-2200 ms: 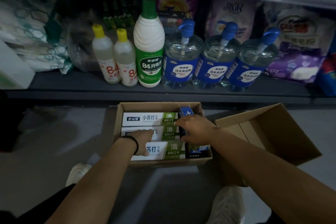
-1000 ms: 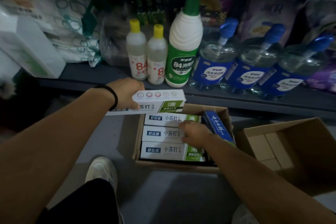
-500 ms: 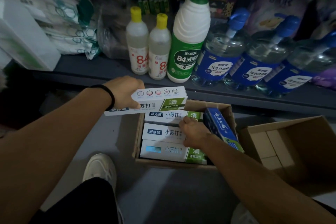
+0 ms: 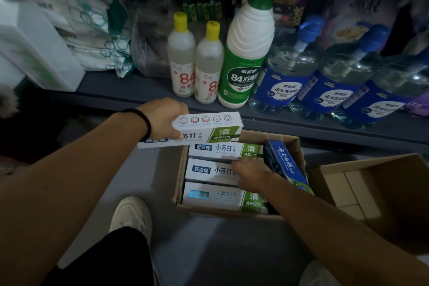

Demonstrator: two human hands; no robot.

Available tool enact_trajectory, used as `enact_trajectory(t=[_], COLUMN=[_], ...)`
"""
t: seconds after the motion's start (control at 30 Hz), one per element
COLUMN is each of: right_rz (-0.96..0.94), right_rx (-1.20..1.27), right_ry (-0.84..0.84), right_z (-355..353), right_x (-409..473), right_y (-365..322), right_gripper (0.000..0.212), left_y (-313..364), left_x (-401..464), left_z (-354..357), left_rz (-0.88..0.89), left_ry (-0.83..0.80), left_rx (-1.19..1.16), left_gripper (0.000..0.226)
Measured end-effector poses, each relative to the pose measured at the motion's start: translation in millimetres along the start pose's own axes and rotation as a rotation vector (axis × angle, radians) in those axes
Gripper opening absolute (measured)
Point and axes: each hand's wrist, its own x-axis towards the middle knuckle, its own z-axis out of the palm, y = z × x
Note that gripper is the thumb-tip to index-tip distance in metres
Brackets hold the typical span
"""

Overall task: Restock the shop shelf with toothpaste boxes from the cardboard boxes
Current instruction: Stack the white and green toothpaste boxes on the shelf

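**1 toothpaste box lifted above the carton**

The left hand (image 4: 166, 118), a black band at its wrist, grips a white and green toothpaste box (image 4: 197, 130) by its left part, held level just above the back-left corner of the open cardboard box (image 4: 178, 183). Inside that cardboard box lie 3 matching boxes in a row (image 4: 213, 172). The right hand (image 4: 251, 174) reaches among them, fingers curled onto the middle one. A blue box (image 4: 286, 166) leans at the cardboard box's right wall.
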Motion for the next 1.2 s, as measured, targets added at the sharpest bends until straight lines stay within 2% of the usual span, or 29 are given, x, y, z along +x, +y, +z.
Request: enact_trajectory(t=[0.3,0.53,0.73,0.83,1.07,1.2], right_rz=[0.005,-0.015,-0.02,-0.02,0.018,0.049], right_rx=[-0.005,0.021,0.016,0.027,-0.012,-0.072], right_ry=[-0.04,-0.031,0.065,0.104,0.226,0.346], right_z=[-2,-7,-32,-56,-118,-152], right_x=[4,8,-14,-37,-115,-168], right_y=[0,8,7,9,25,38], right_gripper=[0.055,0.055,0.058,0.052,0.059,0.053], left_y=[1,-1,11,25,75,106], left_x=[-3,-3,-16,-30,-85,-119], left_z=[-1,-3,-25,-46,-104,-139], left_rz=[-0.002,-0.007,0.012,0.026,0.036,0.046], left_ry=[-0.002,-0.001,0.05,0.095,0.208,0.286], left_rx=[0.006,0.025,0.041,0.048,0.118,0.136], left_gripper=[0.042,0.042,0.042,0.041,0.038,0.04])
